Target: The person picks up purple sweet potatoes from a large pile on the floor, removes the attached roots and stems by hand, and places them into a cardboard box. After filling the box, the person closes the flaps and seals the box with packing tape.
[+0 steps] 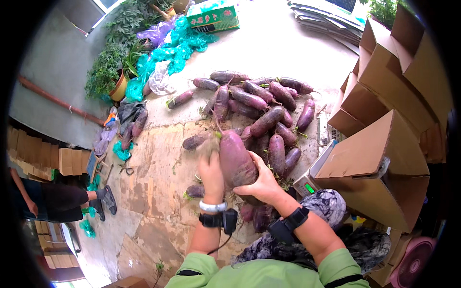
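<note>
A large purple radish (235, 156) is held up in front of me, its thin root end pointing away and its soil-stained end toward me. My right hand (263, 182) grips it from the right near the stained end, thumb and fingers wrapped round. Along its left side is my left hand (211, 173), fingers closed on a blurred brownish wad that I cannot make out. Beyond and below lies a heap of purple radishes (267, 121), several with soil and green stubs. A single radish (194, 141) rests partly behind the left hand, and another radish (195, 191) lies beside that wrist.
Right of me stand a scale (307, 182) with a lit display, an open cardboard box (370, 163) and a pink fan (414, 261). Green plastic bags (175, 53), potted plants (108, 67) and a printed carton (212, 19) are at the far left. Another person's legs (72, 197) show left.
</note>
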Available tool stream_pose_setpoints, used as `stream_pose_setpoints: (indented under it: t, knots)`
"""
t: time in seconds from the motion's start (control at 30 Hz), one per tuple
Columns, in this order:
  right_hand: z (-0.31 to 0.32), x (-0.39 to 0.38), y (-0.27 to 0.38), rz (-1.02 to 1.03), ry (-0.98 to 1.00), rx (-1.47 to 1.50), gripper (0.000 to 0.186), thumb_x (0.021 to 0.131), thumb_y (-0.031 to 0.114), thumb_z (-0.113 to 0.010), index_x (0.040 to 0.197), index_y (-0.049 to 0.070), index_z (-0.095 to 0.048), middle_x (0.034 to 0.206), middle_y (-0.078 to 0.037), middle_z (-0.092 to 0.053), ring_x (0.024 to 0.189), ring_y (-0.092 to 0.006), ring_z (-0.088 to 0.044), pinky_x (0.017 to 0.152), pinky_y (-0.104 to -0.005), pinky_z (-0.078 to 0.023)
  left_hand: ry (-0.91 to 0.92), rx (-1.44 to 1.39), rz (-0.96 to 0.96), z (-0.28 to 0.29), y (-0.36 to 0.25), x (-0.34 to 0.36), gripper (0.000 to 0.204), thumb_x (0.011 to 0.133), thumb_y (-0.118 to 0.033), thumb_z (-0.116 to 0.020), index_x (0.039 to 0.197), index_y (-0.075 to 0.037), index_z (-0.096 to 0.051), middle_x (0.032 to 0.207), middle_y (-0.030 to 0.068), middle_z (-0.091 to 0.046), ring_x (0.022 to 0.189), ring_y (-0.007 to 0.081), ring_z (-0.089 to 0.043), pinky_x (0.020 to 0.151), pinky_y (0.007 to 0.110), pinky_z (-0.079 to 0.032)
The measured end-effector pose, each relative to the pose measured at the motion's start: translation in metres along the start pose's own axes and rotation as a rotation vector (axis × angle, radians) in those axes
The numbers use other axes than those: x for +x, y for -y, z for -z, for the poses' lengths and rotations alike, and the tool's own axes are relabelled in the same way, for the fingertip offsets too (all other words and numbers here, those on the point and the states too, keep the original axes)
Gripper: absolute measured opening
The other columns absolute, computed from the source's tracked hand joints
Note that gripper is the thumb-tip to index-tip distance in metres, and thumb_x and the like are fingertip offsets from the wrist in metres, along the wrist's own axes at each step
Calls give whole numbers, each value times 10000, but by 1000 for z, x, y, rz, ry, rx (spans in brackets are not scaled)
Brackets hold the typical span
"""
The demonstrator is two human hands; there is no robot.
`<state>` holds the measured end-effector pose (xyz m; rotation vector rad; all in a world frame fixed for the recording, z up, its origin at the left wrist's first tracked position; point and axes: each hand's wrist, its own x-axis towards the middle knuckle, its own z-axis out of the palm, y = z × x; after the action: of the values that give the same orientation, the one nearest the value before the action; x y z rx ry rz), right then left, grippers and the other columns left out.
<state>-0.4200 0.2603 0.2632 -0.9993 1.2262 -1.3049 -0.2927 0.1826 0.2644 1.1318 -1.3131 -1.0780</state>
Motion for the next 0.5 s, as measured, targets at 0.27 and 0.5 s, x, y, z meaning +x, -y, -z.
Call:
stream_pose_setpoints:
  t: [0.27, 0.5]
  knots:
    - [8, 1, -9, 176, -122, -206, 773, 697, 248, -747, 1328, 28, -360, 1139, -129, -457, 1054, -244, -490, 909, -345, -408, 13, -606, 337, 3, 10, -80, 356, 961, -143, -425, 1303, -45, -427, 1243, 79, -520, 1106, 213, -516, 960, 355, -418]
    - [2, 10, 1, -408, -45, 802, 621, 819, 308, -677, 1297, 27, -397, 1212, -61, -498, 1036, -153, -507, 914, -299, -393, 97, -556, 298, 12, 12, -71, 307, 959, -116, -410, 1249, -30, -468, 1209, 83, -538, 1091, 196, -518, 947, 352, -417]
